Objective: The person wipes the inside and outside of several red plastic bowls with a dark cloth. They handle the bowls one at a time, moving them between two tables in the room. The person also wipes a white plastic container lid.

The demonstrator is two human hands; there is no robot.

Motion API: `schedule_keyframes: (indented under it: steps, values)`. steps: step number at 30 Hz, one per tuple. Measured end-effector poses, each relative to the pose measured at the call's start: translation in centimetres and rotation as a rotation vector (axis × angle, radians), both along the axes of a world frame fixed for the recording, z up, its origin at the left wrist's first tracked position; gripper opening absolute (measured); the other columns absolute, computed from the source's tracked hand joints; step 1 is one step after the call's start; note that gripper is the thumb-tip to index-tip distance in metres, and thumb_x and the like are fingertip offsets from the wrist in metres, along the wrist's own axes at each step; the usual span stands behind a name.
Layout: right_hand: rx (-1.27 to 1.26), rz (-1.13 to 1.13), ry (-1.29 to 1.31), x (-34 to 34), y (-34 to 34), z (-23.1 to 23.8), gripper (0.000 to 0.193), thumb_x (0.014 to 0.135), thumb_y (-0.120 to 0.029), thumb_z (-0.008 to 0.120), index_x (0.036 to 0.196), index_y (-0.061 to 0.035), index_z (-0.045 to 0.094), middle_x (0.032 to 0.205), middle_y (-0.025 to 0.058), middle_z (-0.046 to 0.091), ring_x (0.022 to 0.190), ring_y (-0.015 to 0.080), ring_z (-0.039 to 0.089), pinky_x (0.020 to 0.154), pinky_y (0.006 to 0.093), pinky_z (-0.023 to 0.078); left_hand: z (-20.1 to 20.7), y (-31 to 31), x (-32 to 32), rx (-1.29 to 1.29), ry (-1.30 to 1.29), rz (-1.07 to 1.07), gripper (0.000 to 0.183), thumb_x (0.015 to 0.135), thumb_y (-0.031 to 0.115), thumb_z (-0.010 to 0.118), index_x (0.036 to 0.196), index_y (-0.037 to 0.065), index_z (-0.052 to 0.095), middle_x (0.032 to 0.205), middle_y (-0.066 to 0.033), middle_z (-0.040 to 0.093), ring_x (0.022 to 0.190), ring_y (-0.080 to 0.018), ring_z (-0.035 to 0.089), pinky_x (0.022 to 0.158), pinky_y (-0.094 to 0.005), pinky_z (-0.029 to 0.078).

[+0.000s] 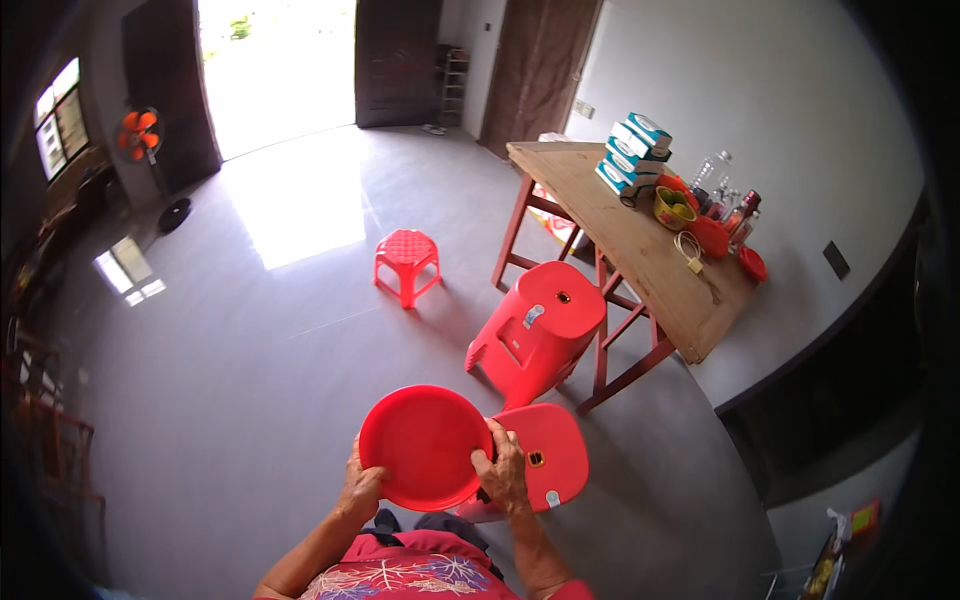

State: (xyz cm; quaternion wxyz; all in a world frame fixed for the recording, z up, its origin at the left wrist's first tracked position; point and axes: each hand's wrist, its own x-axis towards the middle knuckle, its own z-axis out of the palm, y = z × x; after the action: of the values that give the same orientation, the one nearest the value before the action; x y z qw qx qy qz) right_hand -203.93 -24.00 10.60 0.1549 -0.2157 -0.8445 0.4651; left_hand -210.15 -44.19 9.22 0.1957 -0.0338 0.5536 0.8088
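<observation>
A round red plastic basin [425, 447] is held in front of my body, its inside facing up and nothing visible in it. My left hand [362, 484] grips the rim at the lower left, thumb over the edge. On the opposite side my right hand [506, 470] clasps the rim, its thumb on top and the other fingers partly hidden. Just right of the basin, and partly behind my right hand, is a red plastic stool [562, 445]. A taller red stool [525, 335] stands beyond it.
A small red stool [407, 252] stands farther ahead. At the right, a wooden table [640, 235] carries stacked tissue boxes [635, 152], a yellow basket [674, 210] of fruit, a coiled white cable [690, 252] and several bottles. An orange fan [140, 135] stands far left, near the bright doorway [278, 75].
</observation>
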Motion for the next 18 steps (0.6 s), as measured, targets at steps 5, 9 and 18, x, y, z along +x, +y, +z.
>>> schedule_keyframes:
  steps: [5, 9, 18]
  values:
    - [0.038, -0.193, 0.077, -8.4, 2.9, 0.2, 0.051, 0.074, -0.019, 0.059, 0.122, -0.0046, 0.053, 0.108, 0.0235, 0.056, 0.099, 0.0383, 0.055, 0.091, 0.0434, 0.045, -0.1, 4.0, -12.3, -0.055, 0.01, -0.237, 0.061, 0.065, -0.002, 0.049, 0.126, 0.003, 0.041, 0.099, -0.0062, 0.055, 0.084, -0.014, 0.054, 0.063, -0.0271, 0.048]
    - [0.046, -0.34, 0.083, -15.6, 6.3, 1.2, 0.049, 0.073, -0.018, 0.059, 0.12, -0.0042, 0.055, 0.104, 0.0238, 0.057, 0.098, 0.0396, 0.055, 0.088, 0.044, 0.045, 0.5, 8.2, -22.0, -0.12, 0.125, -0.487, 0.076, 0.067, -0.001, 0.049, 0.14, 0.007, 0.03, 0.115, -0.008, 0.052, 0.101, -0.0161, 0.051, 0.084, -0.0297, 0.047]
    - [0.016, -0.499, 0.164, -32.0, 15.2, 4.5, 0.038, 0.078, -0.021, 0.061, 0.111, -0.0032, 0.057, 0.097, 0.0229, 0.057, 0.088, 0.0367, 0.056, 0.077, 0.0442, 0.046, 5.8, 19.4, -40.6, 0.043, 0.169, -0.69, 0.07, 0.078, 0.008, 0.048, 0.143, 0.011, 0.022, 0.124, -0.0064, 0.046, 0.106, -0.015, 0.049, 0.085, -0.0286, 0.047]
